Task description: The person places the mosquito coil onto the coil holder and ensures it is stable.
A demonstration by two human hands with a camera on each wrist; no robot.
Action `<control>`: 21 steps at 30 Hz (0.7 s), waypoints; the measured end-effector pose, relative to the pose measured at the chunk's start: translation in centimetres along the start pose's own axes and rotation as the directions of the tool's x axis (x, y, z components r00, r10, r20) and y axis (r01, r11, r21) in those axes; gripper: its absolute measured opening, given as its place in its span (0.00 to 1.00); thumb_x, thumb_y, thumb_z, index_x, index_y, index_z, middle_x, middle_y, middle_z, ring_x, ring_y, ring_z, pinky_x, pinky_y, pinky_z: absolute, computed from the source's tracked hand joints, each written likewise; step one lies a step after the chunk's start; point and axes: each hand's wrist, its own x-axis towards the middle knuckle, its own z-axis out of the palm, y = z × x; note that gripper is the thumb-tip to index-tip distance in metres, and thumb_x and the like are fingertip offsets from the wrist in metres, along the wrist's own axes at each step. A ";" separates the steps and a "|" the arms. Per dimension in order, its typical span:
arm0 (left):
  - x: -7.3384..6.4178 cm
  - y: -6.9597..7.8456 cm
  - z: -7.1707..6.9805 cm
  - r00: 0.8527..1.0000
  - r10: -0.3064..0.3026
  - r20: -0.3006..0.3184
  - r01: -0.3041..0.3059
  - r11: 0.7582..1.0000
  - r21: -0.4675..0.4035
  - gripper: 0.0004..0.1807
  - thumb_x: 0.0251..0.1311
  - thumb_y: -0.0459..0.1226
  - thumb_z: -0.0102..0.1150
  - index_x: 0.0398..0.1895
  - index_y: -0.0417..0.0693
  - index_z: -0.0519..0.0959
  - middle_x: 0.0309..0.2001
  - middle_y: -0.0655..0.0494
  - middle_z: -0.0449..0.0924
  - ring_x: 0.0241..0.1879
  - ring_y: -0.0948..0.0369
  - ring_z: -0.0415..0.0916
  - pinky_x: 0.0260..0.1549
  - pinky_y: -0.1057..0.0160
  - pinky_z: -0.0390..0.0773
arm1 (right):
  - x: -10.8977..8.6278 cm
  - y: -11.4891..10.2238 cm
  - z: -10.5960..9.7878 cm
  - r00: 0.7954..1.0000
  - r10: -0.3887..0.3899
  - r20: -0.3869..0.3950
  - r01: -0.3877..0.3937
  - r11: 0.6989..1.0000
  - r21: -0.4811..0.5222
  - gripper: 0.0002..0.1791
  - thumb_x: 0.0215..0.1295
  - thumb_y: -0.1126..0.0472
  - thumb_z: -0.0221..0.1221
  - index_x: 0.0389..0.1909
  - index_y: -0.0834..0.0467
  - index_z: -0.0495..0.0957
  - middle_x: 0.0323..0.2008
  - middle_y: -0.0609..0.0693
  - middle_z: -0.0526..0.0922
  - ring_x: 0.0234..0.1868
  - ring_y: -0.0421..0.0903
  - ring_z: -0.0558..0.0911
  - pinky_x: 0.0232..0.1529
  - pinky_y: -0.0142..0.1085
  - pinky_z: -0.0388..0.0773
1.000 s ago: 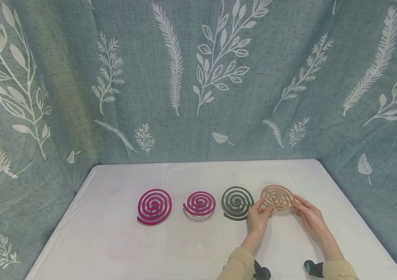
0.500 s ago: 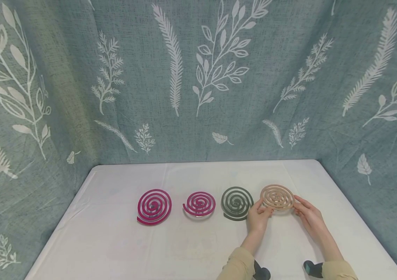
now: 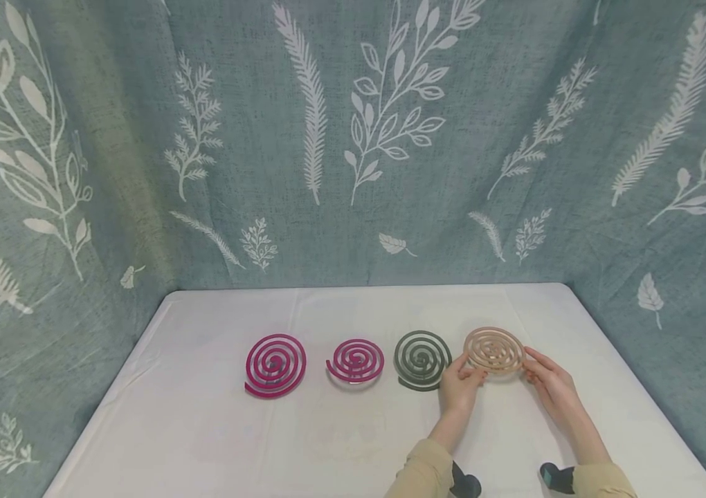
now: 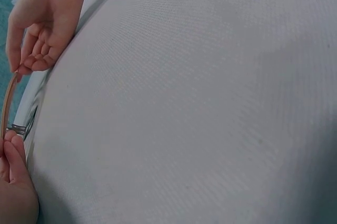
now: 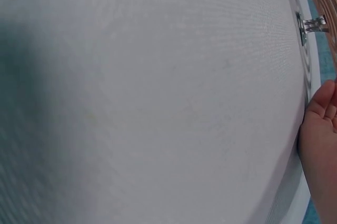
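A tan mosquito coil is pinched at its rim between both hands at the right of the table. My left hand grips its near left edge, thumb and fingers together there. My right hand pinches the right edge. A small metal stand shows under the coil's middle in the right wrist view. Close to the left hand's wrist side lies a dark green mosquito coil, partly overlapped by that hand.
Two magenta mosquito coils, a middle one and a left one, sit in the same row; the middle one stands raised with a shadow below. The white table is bounded by a leaf-patterned teal cloth at back and sides.
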 end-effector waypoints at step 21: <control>0.0 0.1 0.1 1.000 -0.001 -0.003 0.001 1.000 0.004 0.26 0.55 0.32 0.61 0.59 0.40 0.73 0.28 0.55 0.84 0.29 0.64 0.83 0.31 0.74 0.80 | 0.1 0.0 -0.1 1.000 -0.006 0.003 0.006 0.999 0.034 0.34 0.72 0.57 0.46 0.73 0.60 0.46 0.39 0.29 0.71 0.41 0.27 0.71 0.48 0.17 0.71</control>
